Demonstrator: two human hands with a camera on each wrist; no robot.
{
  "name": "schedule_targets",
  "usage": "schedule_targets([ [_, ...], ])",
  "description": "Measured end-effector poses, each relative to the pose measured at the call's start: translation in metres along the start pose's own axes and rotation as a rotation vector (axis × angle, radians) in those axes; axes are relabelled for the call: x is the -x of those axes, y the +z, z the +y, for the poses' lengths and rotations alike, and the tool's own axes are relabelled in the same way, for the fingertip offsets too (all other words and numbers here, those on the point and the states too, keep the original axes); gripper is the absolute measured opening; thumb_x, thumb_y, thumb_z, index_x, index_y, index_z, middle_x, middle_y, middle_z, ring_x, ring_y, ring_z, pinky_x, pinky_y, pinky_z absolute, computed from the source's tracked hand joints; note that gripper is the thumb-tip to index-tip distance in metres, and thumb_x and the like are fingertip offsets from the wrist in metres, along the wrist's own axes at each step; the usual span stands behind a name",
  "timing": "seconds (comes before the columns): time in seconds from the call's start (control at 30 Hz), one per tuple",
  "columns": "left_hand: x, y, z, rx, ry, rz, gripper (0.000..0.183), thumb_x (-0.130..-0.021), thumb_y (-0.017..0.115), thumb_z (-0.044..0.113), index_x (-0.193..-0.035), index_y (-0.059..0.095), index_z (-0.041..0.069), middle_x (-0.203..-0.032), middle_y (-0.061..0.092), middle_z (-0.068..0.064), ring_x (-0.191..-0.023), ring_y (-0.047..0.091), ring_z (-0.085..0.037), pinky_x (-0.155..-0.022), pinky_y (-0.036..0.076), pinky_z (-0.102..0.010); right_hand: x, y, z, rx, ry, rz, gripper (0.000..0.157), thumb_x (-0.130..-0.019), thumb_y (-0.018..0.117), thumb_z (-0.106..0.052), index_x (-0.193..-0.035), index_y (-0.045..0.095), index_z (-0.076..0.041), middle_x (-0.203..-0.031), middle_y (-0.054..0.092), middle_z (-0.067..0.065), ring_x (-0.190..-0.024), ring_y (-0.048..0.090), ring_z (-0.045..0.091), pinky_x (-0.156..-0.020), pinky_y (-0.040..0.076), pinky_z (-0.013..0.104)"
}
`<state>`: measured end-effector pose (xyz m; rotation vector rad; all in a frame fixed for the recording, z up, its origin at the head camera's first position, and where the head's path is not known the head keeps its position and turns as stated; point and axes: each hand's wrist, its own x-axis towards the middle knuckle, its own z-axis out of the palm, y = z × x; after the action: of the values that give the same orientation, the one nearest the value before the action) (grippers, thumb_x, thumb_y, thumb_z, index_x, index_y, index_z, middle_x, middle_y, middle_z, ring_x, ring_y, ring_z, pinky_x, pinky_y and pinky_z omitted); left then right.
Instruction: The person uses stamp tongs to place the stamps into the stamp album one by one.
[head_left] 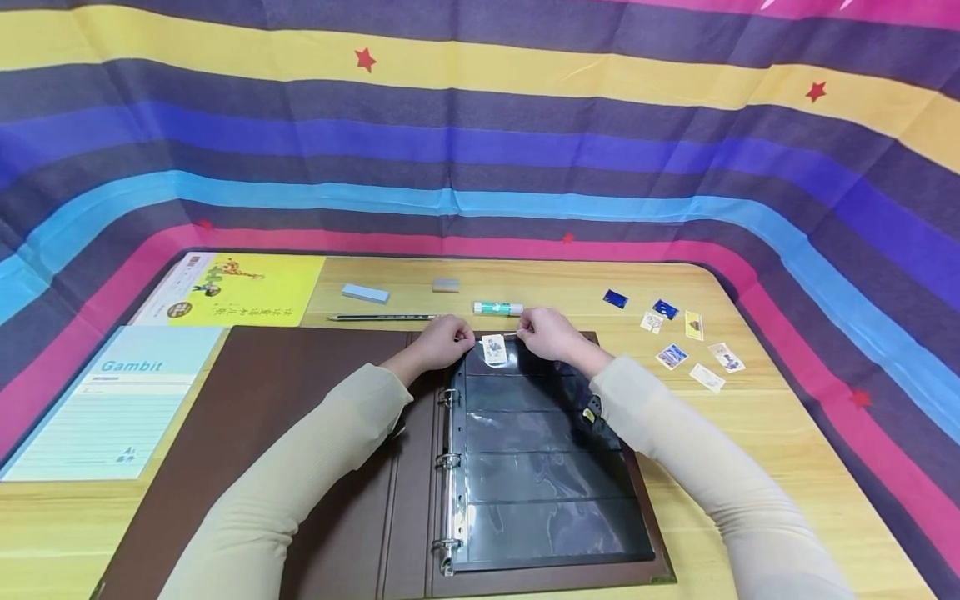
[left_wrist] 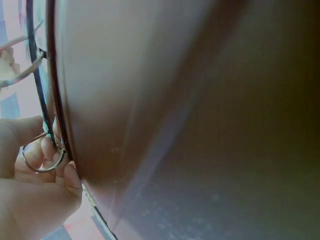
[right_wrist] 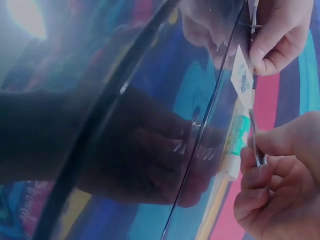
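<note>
A brown ring-binder stamp album (head_left: 300, 367) lies unfolded, with a black page of clear pockets (head_left: 547, 475) on its metal rings. At the page's upper left corner, my left hand (head_left: 444, 342) pinches the page edge between thumb and fingers, close to the top ring (left_wrist: 42, 155). My right hand (head_left: 555, 335) grips metal tweezers (right_wrist: 256, 142) at the page's top edge. The tweezer tips reach the corner of a small pale stamp (right_wrist: 241, 80), which shows at the top pocket, between both hands. In the right wrist view the glossy page mirrors the right hand.
Several loose stamps (head_left: 672, 357) lie on the table to the right. Beyond the album are a glue stick (head_left: 497, 308), a pencil (head_left: 382, 317), an eraser (head_left: 446, 285) and a pale blue block (head_left: 365, 293). A yellow book (head_left: 277, 287) and a Gambit pad (head_left: 112, 408) lie left.
</note>
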<state>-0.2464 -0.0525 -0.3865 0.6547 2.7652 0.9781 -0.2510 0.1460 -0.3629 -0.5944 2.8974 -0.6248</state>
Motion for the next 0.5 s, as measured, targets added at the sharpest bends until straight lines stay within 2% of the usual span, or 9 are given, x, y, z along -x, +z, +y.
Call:
schedule_targets([
  [0.2,-0.0003,-0.0003,-0.0006,-0.006,0.012,0.004,0.013,-0.082,0.049,0.012,-0.076,0.060,0.008,-0.072,0.054,0.002,-0.068,0.048,-0.012,-0.093,0.018,-0.035,0.0025,-0.0033,0.0019,0.025,-0.033,-0.045,0.009,-0.079,0.050,-0.010,-0.072,0.055,-0.007,-0.063,0.050,0.001,-0.055,0.044,0.014,-0.056,0.036,0.028],
  [0.3,0.0005,-0.0005,0.0000,-0.002,0.007,0.004,0.013,-0.082,0.049,0.013,-0.078,0.060,0.008,-0.073,0.055,0.002,-0.069,0.049,-0.012,-0.092,0.020,-0.035,0.0023,-0.0053,0.0024,0.021,-0.041,-0.065,0.010,-0.080,0.049,-0.010,-0.074,0.057,-0.006,-0.064,0.050,0.001,-0.055,0.043,0.015,-0.057,0.036,0.028],
  [0.5,0.0019,-0.0012,0.0011,-0.005,0.020,0.007,0.014,-0.082,0.047,0.011,-0.076,0.059,0.007,-0.070,0.054,0.002,-0.067,0.048,-0.012,-0.094,0.016,-0.035,0.0005,-0.0059,0.0038,0.013,-0.061,-0.079,0.012,-0.080,0.047,-0.005,-0.076,0.058,-0.006,-0.066,0.050,0.001,-0.056,0.039,0.015,-0.057,0.032,0.028],
])
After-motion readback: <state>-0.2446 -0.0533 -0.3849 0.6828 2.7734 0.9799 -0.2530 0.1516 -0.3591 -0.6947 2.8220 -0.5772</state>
